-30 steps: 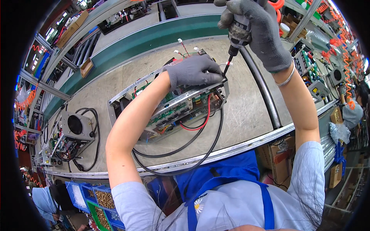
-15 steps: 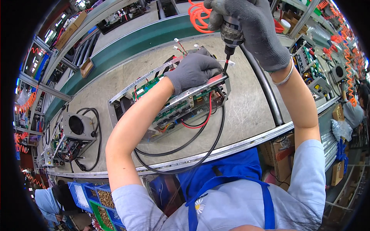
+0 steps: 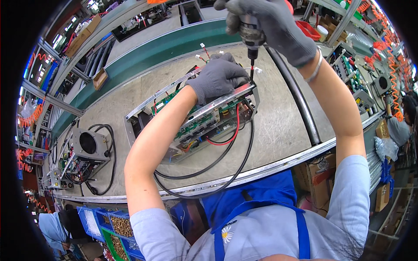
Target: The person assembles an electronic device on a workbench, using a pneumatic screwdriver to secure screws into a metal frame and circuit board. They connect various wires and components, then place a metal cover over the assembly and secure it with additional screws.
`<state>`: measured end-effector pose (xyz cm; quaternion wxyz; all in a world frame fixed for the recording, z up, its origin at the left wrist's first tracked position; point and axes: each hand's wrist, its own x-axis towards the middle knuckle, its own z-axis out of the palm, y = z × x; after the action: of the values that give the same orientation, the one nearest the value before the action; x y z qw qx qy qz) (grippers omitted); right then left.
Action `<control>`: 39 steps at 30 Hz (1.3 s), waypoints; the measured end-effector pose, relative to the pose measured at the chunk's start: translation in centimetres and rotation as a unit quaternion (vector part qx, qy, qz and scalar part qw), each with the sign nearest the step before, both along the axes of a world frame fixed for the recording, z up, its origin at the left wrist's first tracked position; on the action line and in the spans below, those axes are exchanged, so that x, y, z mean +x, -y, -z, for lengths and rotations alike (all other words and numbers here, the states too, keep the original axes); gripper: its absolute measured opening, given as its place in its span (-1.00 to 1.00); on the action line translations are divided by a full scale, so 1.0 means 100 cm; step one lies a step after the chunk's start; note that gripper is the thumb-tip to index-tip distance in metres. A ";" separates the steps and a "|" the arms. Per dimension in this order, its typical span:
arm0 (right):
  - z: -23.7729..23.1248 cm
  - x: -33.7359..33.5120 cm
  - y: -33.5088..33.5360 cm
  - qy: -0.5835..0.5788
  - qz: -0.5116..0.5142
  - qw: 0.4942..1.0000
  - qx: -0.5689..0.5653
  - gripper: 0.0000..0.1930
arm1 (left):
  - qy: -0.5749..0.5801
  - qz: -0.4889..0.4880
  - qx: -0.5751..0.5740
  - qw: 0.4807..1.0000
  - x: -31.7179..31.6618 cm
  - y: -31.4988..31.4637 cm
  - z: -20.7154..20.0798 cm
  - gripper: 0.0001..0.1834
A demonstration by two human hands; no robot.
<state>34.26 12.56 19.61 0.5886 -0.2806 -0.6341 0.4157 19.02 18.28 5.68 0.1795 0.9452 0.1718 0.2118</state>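
Observation:
A metal chassis (image 3: 213, 104) with green circuit boards (image 3: 186, 129) inside lies at a slant on the bench before me. My gloved left hand (image 3: 221, 77) rests over its top rail near the right corner, fingers curled in and closed on it; the fingertips are partly hidden. My gloved right hand (image 3: 285, 32) is wrapped round a power screwdriver (image 3: 252, 37), held upright above that corner. The driver's bit (image 3: 252, 71) points down at the rail end beside my left fingers. Whether a screw sits under the tip is too small to tell. Red and black cables (image 3: 237, 124) hang from the chassis front.
Another fan-fitted metal unit (image 3: 89, 145) with a coiled black cord stands at the left. A black bar (image 3: 294, 89) crosses the bench on the right, with more open units (image 3: 348, 69) beyond. Behind runs a green conveyor belt (image 3: 148, 58). Blue screw bins (image 3: 122, 226) sit low at the left.
My right hand and the screwdriver have shifted slightly left, and the driver stands more upright. The orange coiled hose has mostly left the view. My left hand stays on the rail.

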 end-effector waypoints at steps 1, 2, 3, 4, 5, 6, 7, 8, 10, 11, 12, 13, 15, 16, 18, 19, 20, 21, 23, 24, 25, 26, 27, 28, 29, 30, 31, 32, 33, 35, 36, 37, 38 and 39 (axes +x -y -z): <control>-0.003 0.002 -0.005 -0.003 0.003 1.000 -0.002 -0.72 | -0.006 -0.013 0.005 1.000 0.001 -0.005 0.000 -0.79; -0.007 0.005 -0.010 -0.005 0.006 1.000 -0.003 -0.72 | -0.012 -0.025 0.011 1.000 0.004 -0.011 0.002 -0.78; -0.012 0.005 -0.013 -0.011 0.006 1.000 -0.002 -0.72 | -0.021 -0.041 0.019 0.999 0.002 -0.015 -0.004 -0.77; -0.018 0.007 -0.012 -0.017 0.009 1.000 0.025 -0.70 | -0.036 -0.096 0.019 0.995 0.001 -0.016 -0.008 -0.76; -0.023 0.012 -0.006 -0.047 -0.037 0.998 0.019 -0.67 | -0.049 -0.117 0.017 0.992 0.001 -0.017 -0.014 -0.75; -0.023 0.015 0.006 -0.072 -0.089 0.993 0.010 -0.63 | -0.059 -0.143 0.011 0.988 -0.002 -0.017 -0.016 -0.75; -0.022 0.028 0.015 -0.016 -0.089 0.996 0.011 -0.66 | -0.068 -0.168 0.007 0.983 -0.003 -0.017 -0.021 -0.74; -0.019 0.040 0.025 0.040 -0.090 0.995 0.015 -0.65 | -0.048 -0.140 -0.009 0.989 -0.006 -0.022 -0.017 -0.74; 0.012 0.040 0.055 -0.013 0.005 1.000 0.024 -0.67 | -0.047 -0.141 -0.068 0.987 -0.007 -0.024 -0.015 -0.76; 0.028 0.038 0.071 -0.056 0.021 0.997 0.048 -0.69 | -0.070 -0.145 -0.130 0.978 -0.007 -0.024 -0.019 -0.80; 0.050 0.049 0.084 -0.065 -0.033 0.996 0.055 -0.66 | -0.099 -0.169 -0.121 0.973 -0.004 -0.021 -0.026 -0.76; 0.069 0.053 0.108 -0.098 -0.035 0.994 -0.021 -0.68 | -0.130 -0.192 -0.115 0.966 -0.002 -0.014 -0.034 -0.71; 0.102 0.054 0.133 -0.169 -0.050 0.984 -0.011 -0.73 | -0.173 -0.217 -0.043 0.960 0.000 0.013 -0.037 -0.55; 0.121 0.052 0.150 -0.214 -0.035 0.972 -0.088 -0.72 | -0.177 -0.212 0.023 0.961 0.002 0.041 -0.032 -0.43; 0.150 0.044 0.169 -0.182 -0.006 0.979 -0.095 -0.71 | -0.143 -0.212 0.111 0.960 -0.005 0.088 -0.021 -0.19; 0.159 0.038 0.175 -0.184 0.007 0.979 -0.084 -0.70 | -0.108 -0.210 0.133 0.962 -0.011 0.106 -0.012 -0.07; 0.171 0.033 0.179 -0.168 0.011 0.982 -0.083 -0.70 | -0.074 -0.208 0.159 0.962 -0.018 0.121 -0.006 0.06; 0.181 0.030 0.184 -0.149 0.017 0.985 -0.087 -0.69 | -0.057 -0.209 0.145 0.965 -0.023 0.137 -0.015 0.09; 0.186 0.020 0.192 -0.178 0.021 0.982 -0.064 -0.71 | -0.013 -0.206 0.116 0.971 -0.031 0.165 -0.042 0.14; 0.186 0.016 0.196 -0.189 0.021 0.980 -0.054 -0.71 | 0.013 -0.165 0.026 0.986 -0.036 0.176 -0.036 0.17; 0.185 0.012 0.197 -0.181 0.010 0.983 -0.018 -0.71 | 0.028 -0.149 -0.051 0.987 -0.038 0.188 -0.024 0.19; 0.184 0.008 0.197 -0.175 -0.001 0.984 0.018 -0.71 | 0.045 -0.131 -0.127 0.982 -0.034 0.201 -0.005 0.21; 0.184 0.005 0.197 -0.166 -0.010 0.984 0.056 -0.70 | 0.064 -0.108 -0.201 0.971 -0.029 0.213 0.018 0.23; 0.195 0.004 0.198 -0.089 0.019 0.992 0.090 -0.67 | 0.113 -0.126 -0.260 0.951 -0.016 0.229 0.050 0.15; 0.206 -0.001 0.201 -0.024 0.047 0.994 0.099 -0.52 | 0.135 -0.134 -0.313 0.930 -0.013 0.239 0.065 0.04; 0.200 -0.002 0.198 0.064 0.023 0.986 0.155 -0.48 | 0.163 -0.149 -0.363 0.905 -0.012 0.251 0.081 -0.07; 0.193 0.000 0.200 0.138 0.015 0.977 0.164 -0.42 | 0.162 -0.149 -0.409 0.886 -0.013 0.256 0.086 -0.20; 0.186 0.001 0.200 0.210 0.004 0.961 0.180 -0.37 | 0.161 -0.148 -0.454 0.864 -0.016 0.259 0.090 -0.33; 0.181 0.003 0.208 0.270 0.001 0.952 0.145 -0.31 | 0.150 -0.159 -0.397 0.892 -0.019 0.259 0.096 -0.39; 0.179 0.005 0.219 0.314 -0.027 0.946 0.068 -0.25 | 0.117 -0.184 -0.274 0.937 -0.034 0.256 0.101 -0.52; 0.188 0.011 0.224 0.273 -0.082 0.950 -0.129 -0.25 | 0.129 -0.175 -0.117 0.969 -0.038 0.254 0.093 -0.60; 0.205 0.018 0.225 0.217 -0.138 0.913 -0.317 -0.24 | 0.081 -0.179 -0.068 0.978 -0.040 0.252 0.081 -0.61; 0.227 0.024 0.216 0.125 -0.210 0.854 -0.460 -0.35 | 0.034 -0.179 -0.019 0.983 -0.039 0.250 0.069 -0.63; 0.218 0.015 0.222 -0.044 -0.256 0.788 -0.558 -0.42 | -0.017 -0.182 0.029 0.983 -0.040 0.247 0.063 -0.64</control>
<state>35.71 -9.61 -2.23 0.2286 -0.3690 -0.3133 0.8446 14.99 -6.43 -0.65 0.1077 0.9065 0.3374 0.2301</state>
